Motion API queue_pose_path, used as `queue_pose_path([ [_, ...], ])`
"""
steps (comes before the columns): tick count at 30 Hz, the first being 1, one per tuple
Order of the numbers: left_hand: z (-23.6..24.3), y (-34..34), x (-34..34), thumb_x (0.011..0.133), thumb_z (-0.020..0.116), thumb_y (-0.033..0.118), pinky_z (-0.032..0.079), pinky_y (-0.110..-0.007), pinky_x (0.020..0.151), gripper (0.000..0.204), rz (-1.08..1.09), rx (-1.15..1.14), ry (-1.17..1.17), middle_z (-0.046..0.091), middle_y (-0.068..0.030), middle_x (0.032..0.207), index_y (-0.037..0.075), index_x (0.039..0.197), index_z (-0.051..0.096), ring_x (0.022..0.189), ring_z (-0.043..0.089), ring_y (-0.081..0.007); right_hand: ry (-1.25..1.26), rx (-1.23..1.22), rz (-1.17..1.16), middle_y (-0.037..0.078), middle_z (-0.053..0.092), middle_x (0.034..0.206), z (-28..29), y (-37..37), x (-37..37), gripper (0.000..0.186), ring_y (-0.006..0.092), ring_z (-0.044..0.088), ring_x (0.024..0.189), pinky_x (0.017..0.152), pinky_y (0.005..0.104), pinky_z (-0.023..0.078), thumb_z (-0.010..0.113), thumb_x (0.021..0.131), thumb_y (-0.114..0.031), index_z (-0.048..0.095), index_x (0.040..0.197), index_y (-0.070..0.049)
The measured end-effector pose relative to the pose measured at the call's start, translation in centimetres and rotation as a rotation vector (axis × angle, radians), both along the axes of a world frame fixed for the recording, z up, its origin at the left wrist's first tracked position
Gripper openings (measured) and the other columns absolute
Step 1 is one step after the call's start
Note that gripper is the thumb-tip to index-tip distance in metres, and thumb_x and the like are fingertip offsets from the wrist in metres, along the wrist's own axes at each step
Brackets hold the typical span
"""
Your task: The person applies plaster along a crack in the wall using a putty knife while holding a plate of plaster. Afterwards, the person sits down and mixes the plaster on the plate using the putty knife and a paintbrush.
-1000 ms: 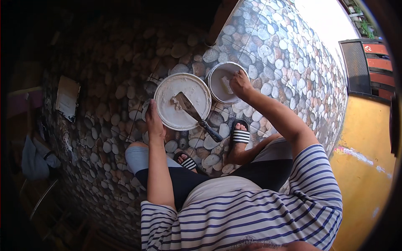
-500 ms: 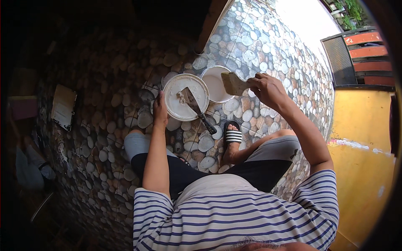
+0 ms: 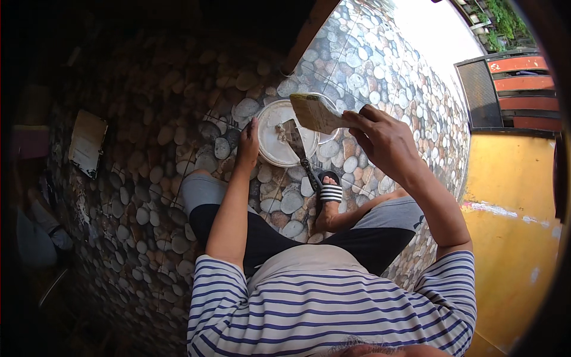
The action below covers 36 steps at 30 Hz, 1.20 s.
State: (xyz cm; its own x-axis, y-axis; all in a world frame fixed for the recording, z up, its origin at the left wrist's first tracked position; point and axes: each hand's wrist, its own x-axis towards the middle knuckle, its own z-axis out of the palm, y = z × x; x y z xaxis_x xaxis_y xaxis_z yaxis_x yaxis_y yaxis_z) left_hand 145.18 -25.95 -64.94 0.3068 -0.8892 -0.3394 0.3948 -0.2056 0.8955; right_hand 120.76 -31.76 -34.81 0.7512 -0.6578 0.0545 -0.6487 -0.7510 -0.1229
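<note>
My left hand grips the left side of a round white tub; some of its fingers are hidden. Pale paste coats the tub's top. A putty knife with a black handle lies across it, the handle sticking out past the near rim. In my right hand is a broad flat scraper, pinched at its narrow end and raised over the tub's right part. Its far edge is yellowish. Behind the tub and scraper, a second white bucket is mostly hidden.
Pebble-patterned tiles cover the floor. My striped sandal is close to the putty knife's handle. A flat pale board lies at the left. A yellow wall and a red-slatted gate stand at the right.
My left hand and the tub have shifted right, so the tub now overlaps the second bucket. The scraper has moved left, from over the bucket to over the tub.
</note>
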Motion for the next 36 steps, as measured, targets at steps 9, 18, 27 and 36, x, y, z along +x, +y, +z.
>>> queue_pose_path([
  [9,1.3,0.5,-0.1,0.106,0.042,0.038,0.043,-0.031,0.101,0.053,0.027,0.034,-0.002,0.062,-0.0183,0.127,-0.008,0.129,0.055,0.118,0.058,-0.0232,0.057,0.000,0.016,0.008,0.063,0.095,-1.6,1.0,1.8,0.027,0.0259,0.066,0.083,0.064,0.0370,0.055,0.065,0.089,-0.012,0.067,0.116,-0.009],
  [18,1.6,1.0,0.3,0.105,0.043,0.040,0.043,-0.031,0.100,0.054,0.019,0.068,0.004,0.062,-0.0168,0.126,-0.007,0.129,0.055,0.116,0.057,-0.0211,-0.001,0.033,-0.037,0.010,0.062,0.092,-3.5,1.0,2.1,0.026,0.0289,0.066,0.081,0.061,0.0396,0.054,0.064,0.090,-0.014,0.067,0.116,-0.011],
  [27,-1.1,1.1,2.5,0.105,0.045,0.041,0.044,-0.030,0.096,0.053,0.047,0.049,0.037,0.064,-0.0150,0.122,-0.007,0.125,0.058,0.110,0.058,-0.0190,-0.060,0.325,-0.395,0.015,0.067,0.099,-8.1,-4.0,-2.3,0.023,0.0365,0.066,0.091,0.080,0.0445,0.053,0.063,0.091,-0.022,0.071,0.105,-0.006],
  [36,-1.0,1.8,3.8,0.104,0.047,0.039,0.046,-0.030,0.098,0.053,0.224,0.043,0.098,0.062,-0.0152,0.126,-0.007,0.128,0.056,0.116,0.059,-0.0204,0.236,0.275,-0.265,0.026,0.069,0.089,-25.6,-8.0,-2.3,0.021,0.0406,0.070,0.087,0.076,0.0478,0.057,0.051,0.082,-0.009,0.067,0.089,0.003],
])
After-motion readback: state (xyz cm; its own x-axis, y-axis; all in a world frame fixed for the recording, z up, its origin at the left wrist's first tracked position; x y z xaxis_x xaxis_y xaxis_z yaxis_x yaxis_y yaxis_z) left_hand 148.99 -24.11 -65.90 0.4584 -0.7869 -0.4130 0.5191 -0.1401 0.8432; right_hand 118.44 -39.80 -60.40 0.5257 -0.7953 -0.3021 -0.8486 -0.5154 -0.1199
